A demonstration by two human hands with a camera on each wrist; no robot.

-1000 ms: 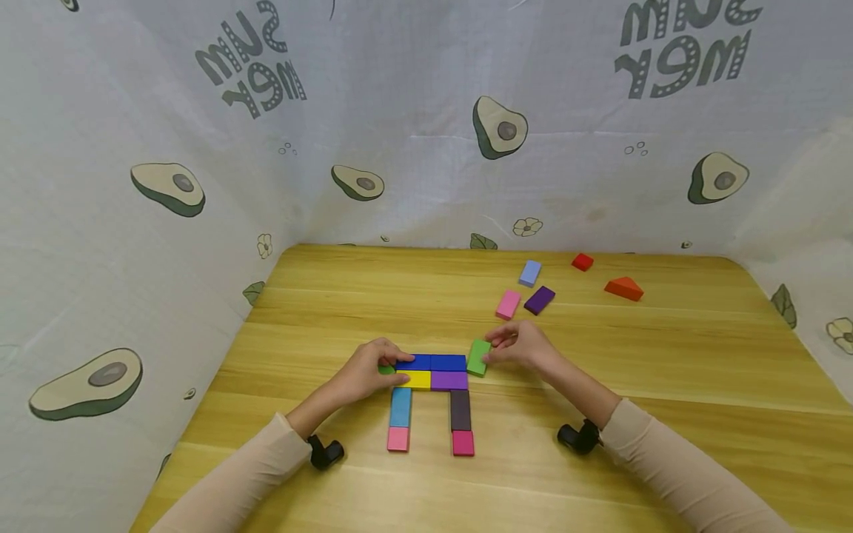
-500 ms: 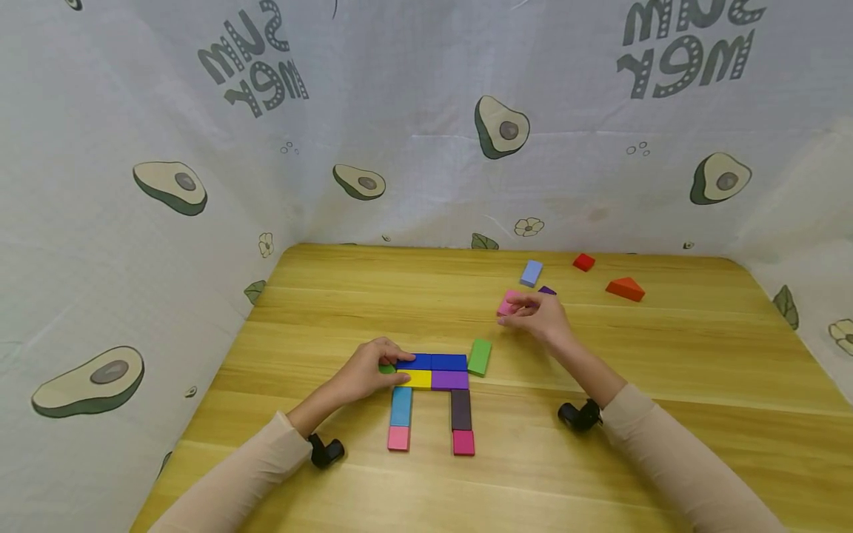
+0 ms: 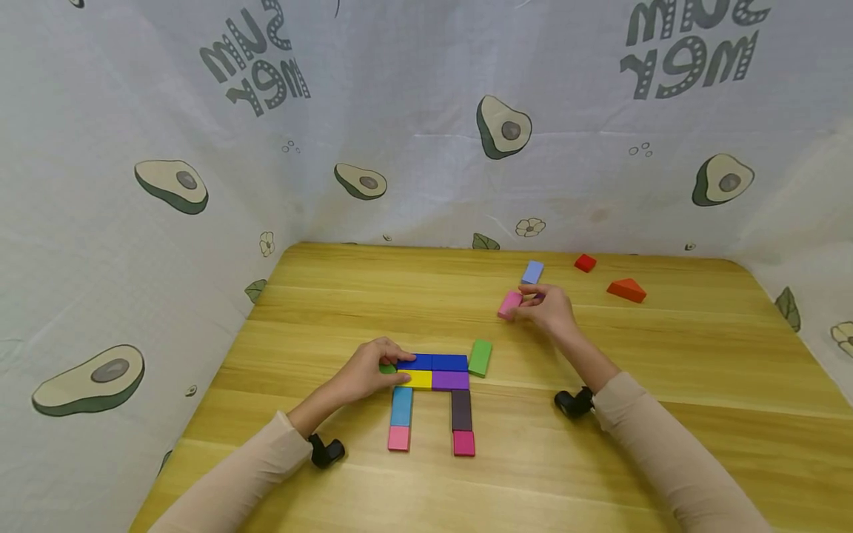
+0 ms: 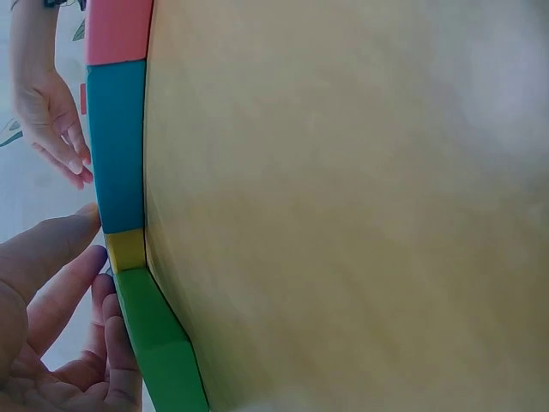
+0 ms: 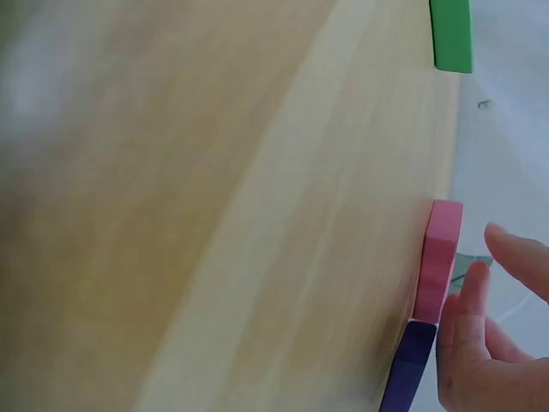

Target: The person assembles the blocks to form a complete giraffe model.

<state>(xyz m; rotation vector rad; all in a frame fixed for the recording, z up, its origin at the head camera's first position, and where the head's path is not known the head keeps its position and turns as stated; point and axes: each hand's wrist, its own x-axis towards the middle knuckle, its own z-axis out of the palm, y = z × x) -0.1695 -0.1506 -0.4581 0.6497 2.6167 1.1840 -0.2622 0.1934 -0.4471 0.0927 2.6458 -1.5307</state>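
Observation:
My left hand [image 3: 366,368] rests at the left end of a flat figure of coloured blocks. Its forefinger touches a blue block [image 3: 420,362] and its thumb a yellow block [image 3: 418,380]; a green block [image 4: 163,343] is mostly under the hand in the head view. My right hand [image 3: 549,311] is over a pink block [image 3: 509,305], thumb and fingers spread around it. In the right wrist view, the fingertips appear just off the pink block, which lies flat. A dark purple block [image 5: 408,365] beside it is nearly hidden by the hand in the head view.
A second blue block [image 3: 449,363], a purple block [image 3: 450,380] and two legs of blocks, one starting with light blue [image 3: 401,406], complete the figure's outline. A green block [image 3: 480,358] tilts at its right. Farther back lie a periwinkle block [image 3: 532,272], a red block [image 3: 585,263] and an orange-red triangle [image 3: 627,290].
My right hand has left the tilted green block and moved back and right to the pink block. The left hand stays in place.

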